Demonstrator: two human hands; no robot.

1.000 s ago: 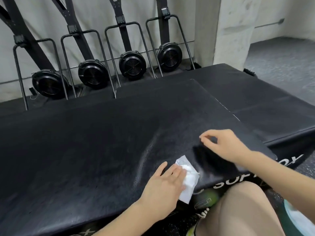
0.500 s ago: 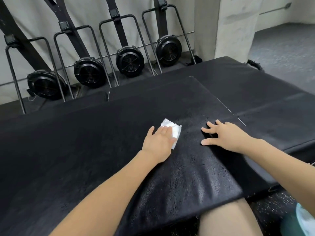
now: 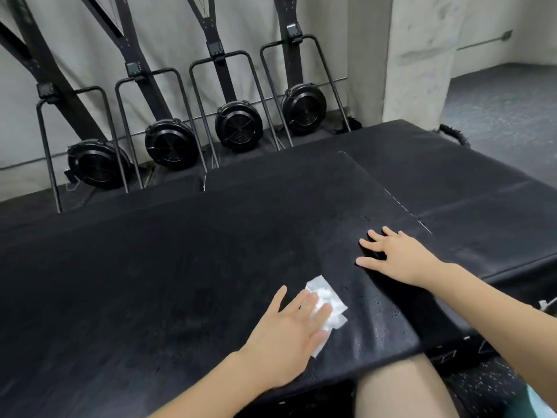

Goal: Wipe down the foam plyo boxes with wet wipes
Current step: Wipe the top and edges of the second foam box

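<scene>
Right now I am mid-wipe on the top of the big black vinyl-covered foam plyo box (image 3: 187, 267), so I judge this as the wiping step itself, somewhere partway through this surface. My left hand (image 3: 289, 336) lies flat with its fingers straight, pressing the folded white wet wipe (image 3: 327, 300) down onto the box top near the front edge; nothing is pinched, the wipe is simply trapped under the fingertips and sticks out beyond them to the right. My right hand (image 3: 398, 254) is spread palm-down on the same top, off to the right near the seam, fingers splayed and holding nothing, bracing me as I lean. The box skin looks matte and slightly pebbled, with a wet sheen and small droplets around the wipe and toward the front corner, while the far left stretch looks dull and dry. A second, lower black foam box (image 3: 470, 188) butts against the right side. Next, I would say, comes a steady push outward over the dry left area, keeping flat pressure so the wipe does not bunch or slip out.
</scene>
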